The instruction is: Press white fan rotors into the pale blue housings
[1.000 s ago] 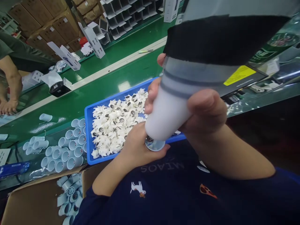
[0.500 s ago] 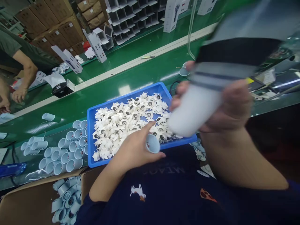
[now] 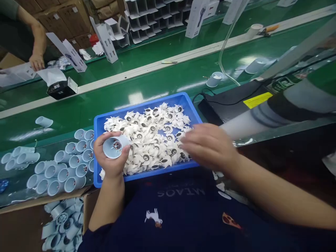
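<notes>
The left hand [image 3: 111, 167] is closed firmly around a pale blue plastic cup [image 3: 115, 147], fingers wrapped about its body, with its round end and dark centre turned upward, just over the left edge of the tray. The cup looks light and fairly stiff, though its thin wall might flex if squeezed; its smooth sides may be a little slippery, so the body offers the surest hold.

Beside it, a bright blue plastic tray [image 3: 181, 99] sits on the green table [image 3: 157, 80], heaped with white petal-shaped pieces [image 3: 149, 147], each with a dark-and-silver round centre. They look light and thin, with tips that could bend or snag on one another, so each is best lifted by its firmer centre.

The right hand [image 3: 208, 147], blurred by movement, is half open with its fingers loosely spread at the right side of the heap. It seems to hold nothing, though I can't tell whether it touches the pieces.

Rows of matching pale blue cups [image 3: 75, 170] stand left of the tray, and more lie in a brown cardboard box [image 3: 21, 227] below. A white cylindrical tool with grey bands [image 3: 244, 127] lies unheld to the right, beyond the tray.
</notes>
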{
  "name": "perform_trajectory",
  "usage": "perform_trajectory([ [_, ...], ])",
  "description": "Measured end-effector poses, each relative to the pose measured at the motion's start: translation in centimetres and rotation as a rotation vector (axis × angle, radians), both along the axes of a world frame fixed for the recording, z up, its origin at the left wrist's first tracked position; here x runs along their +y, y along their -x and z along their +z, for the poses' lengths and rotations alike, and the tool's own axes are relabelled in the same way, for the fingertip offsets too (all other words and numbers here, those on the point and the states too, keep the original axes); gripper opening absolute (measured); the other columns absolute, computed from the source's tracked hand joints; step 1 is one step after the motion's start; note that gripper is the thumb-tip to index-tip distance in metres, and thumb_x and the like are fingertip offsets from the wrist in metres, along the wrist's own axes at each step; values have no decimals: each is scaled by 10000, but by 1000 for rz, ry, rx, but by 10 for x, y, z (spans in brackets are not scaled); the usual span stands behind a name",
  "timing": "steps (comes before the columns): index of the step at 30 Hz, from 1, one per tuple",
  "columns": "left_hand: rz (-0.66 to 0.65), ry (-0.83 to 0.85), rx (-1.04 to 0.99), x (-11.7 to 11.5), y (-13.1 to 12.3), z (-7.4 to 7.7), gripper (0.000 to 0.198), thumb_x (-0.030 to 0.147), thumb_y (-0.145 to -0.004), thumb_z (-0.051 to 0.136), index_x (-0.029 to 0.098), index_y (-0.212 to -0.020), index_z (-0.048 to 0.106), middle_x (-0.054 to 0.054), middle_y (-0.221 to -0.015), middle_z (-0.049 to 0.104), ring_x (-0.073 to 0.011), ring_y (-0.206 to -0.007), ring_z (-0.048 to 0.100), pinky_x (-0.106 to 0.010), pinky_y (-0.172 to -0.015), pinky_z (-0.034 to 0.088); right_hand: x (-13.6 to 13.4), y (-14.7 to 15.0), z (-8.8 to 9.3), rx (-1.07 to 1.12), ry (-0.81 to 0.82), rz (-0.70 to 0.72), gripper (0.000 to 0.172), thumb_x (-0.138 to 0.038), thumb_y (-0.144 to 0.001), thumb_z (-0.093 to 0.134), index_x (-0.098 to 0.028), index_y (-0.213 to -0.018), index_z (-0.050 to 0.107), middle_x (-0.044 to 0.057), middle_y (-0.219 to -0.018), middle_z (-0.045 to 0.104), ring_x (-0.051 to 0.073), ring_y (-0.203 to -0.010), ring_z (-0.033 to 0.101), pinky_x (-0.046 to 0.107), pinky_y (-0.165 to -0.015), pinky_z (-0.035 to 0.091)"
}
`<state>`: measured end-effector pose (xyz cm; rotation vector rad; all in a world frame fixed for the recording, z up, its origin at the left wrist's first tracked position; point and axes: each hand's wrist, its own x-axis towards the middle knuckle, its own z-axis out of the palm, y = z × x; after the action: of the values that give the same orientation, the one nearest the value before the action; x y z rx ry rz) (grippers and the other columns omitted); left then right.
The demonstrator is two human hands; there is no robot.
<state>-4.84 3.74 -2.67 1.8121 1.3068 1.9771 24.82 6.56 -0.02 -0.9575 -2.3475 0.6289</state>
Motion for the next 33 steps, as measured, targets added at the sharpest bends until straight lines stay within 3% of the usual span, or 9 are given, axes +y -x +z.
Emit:
perform_trajectory([
  [4, 25, -23, 25, -3, 3, -4, 520, 349, -740, 826, 224, -1169, 559, -20, -1003, 676, -196, -922, 705, -402, -882, 564, 45, 49, -22, -546, 69, 71, 306, -34, -900, 532, -185, -1095, 714, 82, -1151, 674, 263, -1063, 625, 439, -969, 493],
  [8, 31, -23, 46, -6, 2, -5, 506, 314, -732, 834, 215, -1161, 584, -27, -1004, 683, -190, -924, 703, -368, -863, 559, 55, 72, -37, -695, 125, 35, 336, -17, -856, 578, -134, -1153, 682, 140, -1106, 644, 291, -1025, 617, 406, -881, 512],
  [13, 39, 0, 65, -7, -1, -1, 484, 366, -760, 814, 215, -1150, 570, -27, -995, 683, -182, -920, 693, -364, -857, 557, 42, 74, -37, -695, 155, -75, 291, -329, -939, 670, -121, -1143, 665, 172, -1209, 574, 376, -1184, 515, 545, -991, 434],
  [16, 39, 8, 75, -6, -2, -1, 515, 368, -749, 825, 222, -1155, 543, -22, -999, 672, -182, -925, 691, -355, -840, 558, 40, 77, -36, -637, 209, -88, 288, -400, -993, 604, -167, -1156, 650, 108, -1119, 629, 281, -1036, 603, 429, -893, 483],
  [20, 25, 7, 80, -7, -2, -2, 555, 309, -715, 855, 224, -1164, 540, -18, -1016, 659, -182, -944, 694, -344, -847, 549, 46, 85, -33, -545, 185, -136, 366, -369, -999, 606, -174, -1299, 531, 68, -1068, 649, 181, -822, 621, 267, -640, 422],
  [24, 51, 14, 79, -8, -1, -4, 544, 351, -725, 847, 222, -1155, 539, -20, -1015, 663, -184, -946, 684, -362, -873, 540, 48, 91, -31, -551, 43, -81, 175, -221, -1020, 510, -149, -1129, 626, 99, -1117, 623, 225, -952, 594, 280, -685, 358],
  [27, 69, 25, 70, -7, -1, -4, 522, 372, -740, 832, 220, -1140, 533, -24, -1012, 662, -187, -956, 669, -375, -890, 532, 47, 91, -31, -597, 4, -27, 221, -165, -1010, 459, -135, -993, 678, 107, -1058, 622, 223, -875, 597, 290, -671, 344],
  [30, 68, 24, 43, -6, -2, -2, 514, 349, -731, 840, 220, -1123, 534, -20, -1005, 655, -179, -946, 661, -363, -882, 527, 45, 87, -31, -592, 7, -45, 244, -170, -982, 514, -162, -1184, 650, 105, -1172, 599, 221, -925, 609, 286, -711, 399],
  [33, 56, -1, 4, -5, -3, 0, 518, 344, -729, 849, 219, -1118, 530, -12, -993, 653, -163, -915, 660, -339, -860, 521, 45, 80, -31, -557, 15, -112, 454, -222, -947, 599, -170, -1390, 509, 126, -1357, 500, 237, -1073, 584, 293, -811, 450],
])
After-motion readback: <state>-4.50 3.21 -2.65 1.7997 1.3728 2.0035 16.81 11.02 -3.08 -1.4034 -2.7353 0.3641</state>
